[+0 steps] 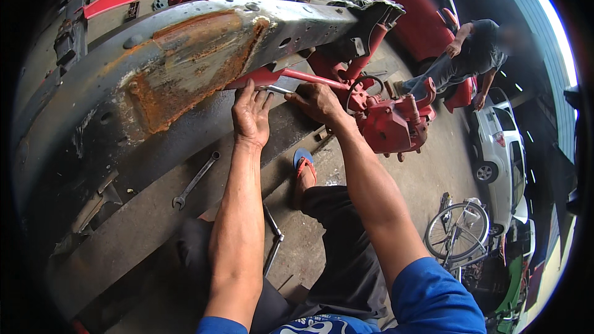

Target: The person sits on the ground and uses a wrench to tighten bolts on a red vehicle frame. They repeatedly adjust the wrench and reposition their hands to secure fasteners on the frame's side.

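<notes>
My right hand [318, 104] is closed round a slim silver wrench [278, 89], whose far end reaches under the rusty grey chassis rail [204, 65]. Beside that end is my left hand [250, 117], palm toward me with its fingers stretched up against the lower edge of the rail. Whether those fingertips touch the tool, I cannot tell. A red suspension arm [260, 78] and a red rod [318, 78] run behind both hands to a red hub assembly [393, 125] on the right.
A combination wrench [195, 179] lies on the dark flat beam to my left. On the floor between my legs is a jointed metal bar [273, 238]. Another person [461, 55] stands beyond the hub. A red car [396, 0], white car [501, 142] and bicycle [458, 232] are farther off.
</notes>
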A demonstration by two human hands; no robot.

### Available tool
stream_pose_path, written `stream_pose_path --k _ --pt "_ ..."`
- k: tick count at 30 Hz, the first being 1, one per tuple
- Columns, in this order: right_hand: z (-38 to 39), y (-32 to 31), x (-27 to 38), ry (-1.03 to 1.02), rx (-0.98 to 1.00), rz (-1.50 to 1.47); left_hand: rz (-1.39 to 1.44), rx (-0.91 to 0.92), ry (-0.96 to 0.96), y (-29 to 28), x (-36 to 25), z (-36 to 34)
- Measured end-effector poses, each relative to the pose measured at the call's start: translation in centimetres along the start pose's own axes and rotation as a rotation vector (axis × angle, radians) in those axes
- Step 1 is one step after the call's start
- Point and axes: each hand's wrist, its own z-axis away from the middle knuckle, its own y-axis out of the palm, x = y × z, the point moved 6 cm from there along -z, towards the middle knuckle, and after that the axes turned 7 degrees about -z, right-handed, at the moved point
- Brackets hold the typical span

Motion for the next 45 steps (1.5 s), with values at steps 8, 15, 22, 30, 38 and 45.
stream_pose_path --k 8,15,22,30,38,45 --pt "-0.4 0.0 0.6 0.120 0.053 0.142 0.007 0.004 -0.006 0.3 0.0 0.3" --pt "-2.0 1.6 1.8 0.132 0.247 -0.171 0.036 0.024 -0.013 -0.2 -0.1 -0.2" --pt "-1.7 3.1 -2.6 0.348 0.192 0.032 0.013 -0.022 -0.042 -0.3 0.2 -0.5" --pt "0.1 1.9 1.1 0.485 0.019 0.150 -0.017 -0.020 -0.071 -0.3 0.5 -0.8" --pt "4.2 3.5 7.0 0.668 -0.137 0.096 -0.142 -0.073 -0.133 -1.5 0.3 -1.9" --pt "4.9 3.1 7.5 0.694 -0.060 0.041 -0.258 0.042 -0.170 -1.0 -0.6 -0.9"
